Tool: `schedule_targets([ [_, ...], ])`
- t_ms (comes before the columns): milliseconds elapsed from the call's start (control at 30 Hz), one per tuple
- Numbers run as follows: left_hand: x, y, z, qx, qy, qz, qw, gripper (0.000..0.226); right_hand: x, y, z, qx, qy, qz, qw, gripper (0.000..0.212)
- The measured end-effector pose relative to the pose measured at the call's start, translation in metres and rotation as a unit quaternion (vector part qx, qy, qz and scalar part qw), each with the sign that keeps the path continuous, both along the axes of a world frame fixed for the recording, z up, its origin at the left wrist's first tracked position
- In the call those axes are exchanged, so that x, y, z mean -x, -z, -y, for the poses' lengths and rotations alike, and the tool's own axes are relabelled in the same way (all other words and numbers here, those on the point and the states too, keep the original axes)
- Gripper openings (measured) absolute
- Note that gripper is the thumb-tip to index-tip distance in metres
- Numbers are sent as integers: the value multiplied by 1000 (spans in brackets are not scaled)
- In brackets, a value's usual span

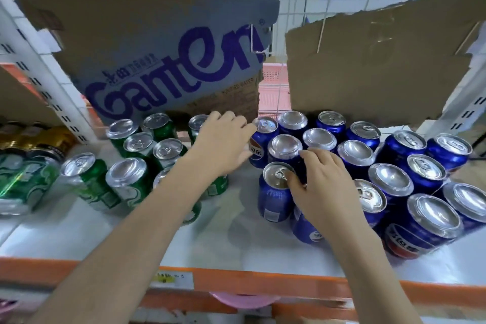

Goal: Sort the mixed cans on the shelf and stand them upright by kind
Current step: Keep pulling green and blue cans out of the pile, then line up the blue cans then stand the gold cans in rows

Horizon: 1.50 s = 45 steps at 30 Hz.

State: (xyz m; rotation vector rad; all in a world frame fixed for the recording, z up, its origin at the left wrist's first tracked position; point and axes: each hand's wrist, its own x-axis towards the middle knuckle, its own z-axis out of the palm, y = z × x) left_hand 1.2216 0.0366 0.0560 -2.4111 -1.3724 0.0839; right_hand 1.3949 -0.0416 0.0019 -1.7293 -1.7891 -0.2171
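Two bare hands reach over a white shelf (79,231) of upright cans. Green cans (126,181) cluster on the left, blue cola cans (426,221) on the right. Left hand (223,139), fingers spread and released, touches a far blue can (263,144) at the gap between groups. Right hand (320,184) rests loosely curled on the lid of a near blue can (274,192). Cardboard boxes (163,60) stand behind.
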Motion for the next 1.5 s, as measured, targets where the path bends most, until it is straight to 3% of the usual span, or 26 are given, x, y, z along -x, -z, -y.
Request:
schedule_targets([
  [333,165,27,125,-100,-174,212,956,36,140,-2,34,-36,-32,-32,998,30],
  [567,332,61,210,-95,-233,219,943,35,287,10,85,-31,-41,-21,998,29],
  [633,382,72,232,-83,-248,224,939,34,339,18,101,-19,-71,-10,997,36],
  [700,424,80,253,-70,-266,233,933,26,388,29,115,2,-107,-10,994,29],
  [833,493,85,286,-41,-298,243,922,33,460,40,128,49,-160,-1,986,29],
  [1067,572,98,294,-22,-336,310,889,30,519,49,119,53,-213,30,975,31],
  [1200,608,108,284,-3,-352,292,889,31,546,51,100,50,-221,44,973,37],
  [1500,711,95,219,7,-373,266,889,32,622,29,1,-19,-196,-30,980,33],
])
